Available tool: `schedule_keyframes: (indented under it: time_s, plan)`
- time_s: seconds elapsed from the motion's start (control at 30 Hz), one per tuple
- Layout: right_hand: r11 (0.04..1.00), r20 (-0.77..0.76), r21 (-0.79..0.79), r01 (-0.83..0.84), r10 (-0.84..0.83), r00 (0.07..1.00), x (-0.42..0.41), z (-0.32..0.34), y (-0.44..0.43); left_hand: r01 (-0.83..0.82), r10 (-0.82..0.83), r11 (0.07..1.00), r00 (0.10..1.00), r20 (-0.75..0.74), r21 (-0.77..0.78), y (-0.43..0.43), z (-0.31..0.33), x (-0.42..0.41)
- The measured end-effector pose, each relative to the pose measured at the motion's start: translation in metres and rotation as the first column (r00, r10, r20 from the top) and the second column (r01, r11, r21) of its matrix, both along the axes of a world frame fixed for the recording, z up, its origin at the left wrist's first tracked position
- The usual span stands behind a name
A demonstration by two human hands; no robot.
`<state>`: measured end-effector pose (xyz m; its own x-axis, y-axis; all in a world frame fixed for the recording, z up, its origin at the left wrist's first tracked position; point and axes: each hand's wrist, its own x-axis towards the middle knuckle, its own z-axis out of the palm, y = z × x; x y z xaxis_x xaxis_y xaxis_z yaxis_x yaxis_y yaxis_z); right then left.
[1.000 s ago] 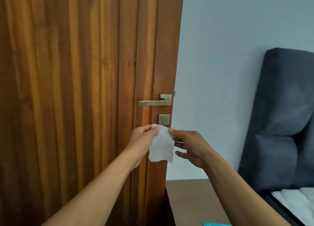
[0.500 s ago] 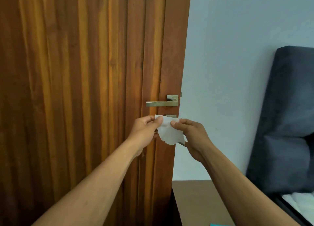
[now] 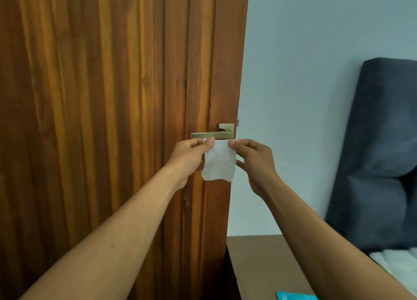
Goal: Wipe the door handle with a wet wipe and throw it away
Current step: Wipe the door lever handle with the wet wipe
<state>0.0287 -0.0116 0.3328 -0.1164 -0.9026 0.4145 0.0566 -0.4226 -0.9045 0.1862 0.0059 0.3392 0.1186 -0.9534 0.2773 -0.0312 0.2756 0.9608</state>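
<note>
A brass lever door handle (image 3: 212, 134) sticks out leftward from its square plate near the right edge of a brown wooden door (image 3: 112, 119). Just under it hangs a white wet wipe (image 3: 218, 162), stretched flat between both hands. My left hand (image 3: 189, 157) pinches its top left corner and my right hand (image 3: 253, 158) pinches its top right corner. The wipe's top edge sits right below the lever; I cannot tell if it touches. The keyhole plate is hidden behind the wipe.
A pale wall (image 3: 304, 96) lies right of the door edge. A dark grey padded headboard (image 3: 383, 153) and white bedding (image 3: 401, 268) are at far right. A brown bedside surface (image 3: 266, 266) below carries a teal packet (image 3: 295, 296).
Both hands have lifted the wipe from below the keyhole plate up to just under the lever, and the wipe is now spread flatter between them.
</note>
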Motion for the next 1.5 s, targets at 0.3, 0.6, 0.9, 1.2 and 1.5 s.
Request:
schedule_keyframes:
  time_s: [0.3,0.6,0.9,1.2,1.5]
  plan:
    - [0.996,-0.041,-0.086,-0.015,0.012,0.999,0.007,0.011,0.003,-0.141,0.138,0.983,0.990,-0.029,-0.115,0.003,0.010,0.000]
    - [0.991,0.018,-0.132,-0.011,0.013,1.000,0.010,0.015,0.009,-0.170,0.171,0.956,0.985,-0.014,-0.239,0.012,0.019,-0.007]
    - [0.990,-0.001,-0.136,0.040,-0.040,0.999,0.005,0.019,0.008,-0.142,0.142,0.957,0.990,-0.017,-0.252,0.013,0.023,-0.007]
    - [0.992,0.016,-0.080,-0.100,0.101,0.995,-0.003,0.017,0.008,-0.066,0.061,0.980,0.998,-0.032,-0.187,0.009,0.023,0.000]
    - [0.996,0.013,-0.061,-0.068,0.068,0.998,-0.004,0.015,0.007,-0.018,0.036,0.982,0.995,0.094,-0.185,0.010,0.022,0.007]
